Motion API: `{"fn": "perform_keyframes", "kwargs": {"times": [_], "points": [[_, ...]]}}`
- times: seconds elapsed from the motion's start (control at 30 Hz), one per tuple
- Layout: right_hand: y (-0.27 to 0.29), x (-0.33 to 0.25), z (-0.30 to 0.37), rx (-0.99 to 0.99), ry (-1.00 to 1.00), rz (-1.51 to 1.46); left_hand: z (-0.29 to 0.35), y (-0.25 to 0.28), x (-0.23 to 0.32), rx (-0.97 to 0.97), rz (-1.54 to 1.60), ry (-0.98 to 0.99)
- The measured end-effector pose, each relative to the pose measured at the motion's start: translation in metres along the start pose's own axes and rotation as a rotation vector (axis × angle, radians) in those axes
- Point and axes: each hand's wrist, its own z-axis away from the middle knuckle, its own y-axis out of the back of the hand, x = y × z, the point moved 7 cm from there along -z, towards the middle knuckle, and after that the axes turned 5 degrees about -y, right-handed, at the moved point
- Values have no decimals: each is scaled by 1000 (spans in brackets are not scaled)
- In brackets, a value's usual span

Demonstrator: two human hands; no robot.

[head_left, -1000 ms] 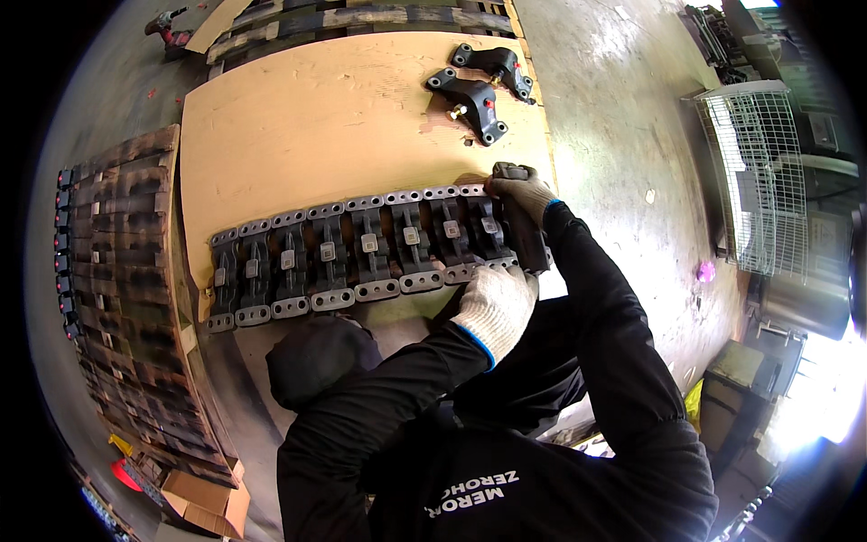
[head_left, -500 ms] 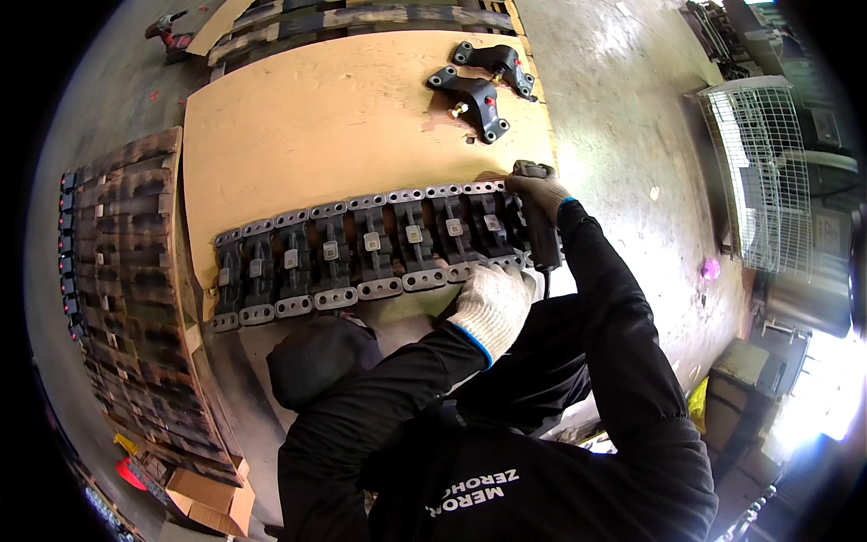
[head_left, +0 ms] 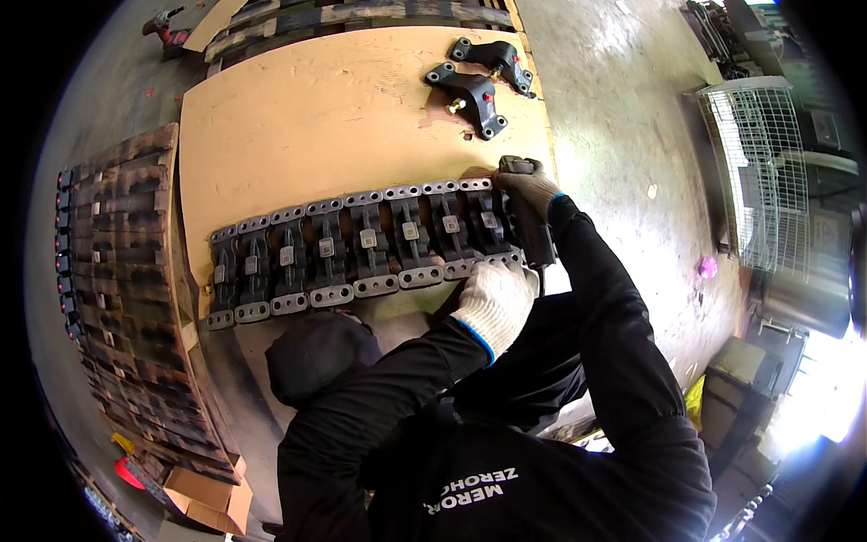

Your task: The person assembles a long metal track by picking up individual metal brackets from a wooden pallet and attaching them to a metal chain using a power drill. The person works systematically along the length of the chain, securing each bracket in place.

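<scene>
A row of several dark cast metal brackets (head_left: 368, 239) with drilled end pads lies side by side along the near edge of a tan sheet (head_left: 298, 117). At the row's right end, my gloved right hand (head_left: 533, 187) is closed around a dark, long-bodied power tool (head_left: 531, 230), held across the last bracket. What its working end touches is hidden. My left hand (head_left: 497, 296), in a white knit glove with a blue cuff, rests against the near ends of the right-hand brackets. Its fingers are curled, and what they grip is hidden.
Two black brackets (head_left: 474, 99) with red and brass fittings lie at the sheet's far right. A wooden pallet (head_left: 126, 298) stands on the left, an open carton (head_left: 208, 499) at the lower left. A dark rounded object (head_left: 322, 359) sits below the row. A wire cage (head_left: 759, 172) stands right.
My right hand and the power tool have shifted slightly left over the row's end. My left hand stays about where it was. The whole view has drifted a little.
</scene>
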Motion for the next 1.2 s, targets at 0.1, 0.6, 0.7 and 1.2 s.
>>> {"fn": "perform_keyframes", "kwargs": {"times": [0.1,0.6,0.7,1.2], "points": [[-4,-8,6,24,-2,1,1,-3,-4,6,2,7],[34,13,1,102,-182,41,4,3,-3,-31,31,26],[12,-7,20,-73,-99,-27,5,-4,-5,-10,30,23],[13,-8,15,11,-111,-71,7,-5,-5,14,33,33]]}}
